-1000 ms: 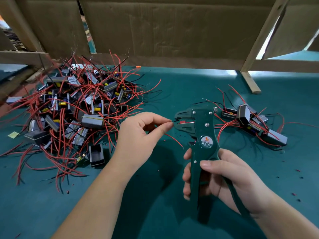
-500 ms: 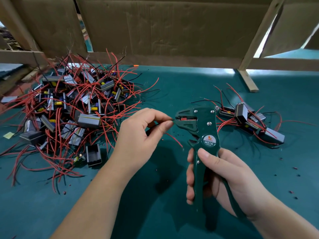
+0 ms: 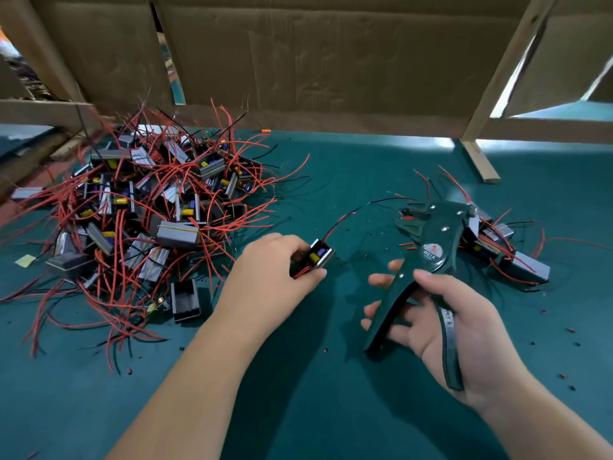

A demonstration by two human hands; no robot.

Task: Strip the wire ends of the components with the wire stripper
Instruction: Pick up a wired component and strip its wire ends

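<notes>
Pulled away from the wire stripper (image 3: 431, 239), the left hand (image 3: 272, 280) now grips a component (image 3: 320, 255) over the green table (image 3: 315, 410); the right hand (image 3: 461, 330) holds the wire stripper, handles spread.

Teal work surface (image 3: 365, 167) bounded at the rear by creased brown cardboard panels (image 3: 315, 54) on a bare wooden frame, with a slanted post (image 3: 509, 61) at right and a horizontal rail (image 3: 39, 111) at left. Pale light enters through a narrow gap (image 3: 502, 101) beside the post.
</notes>
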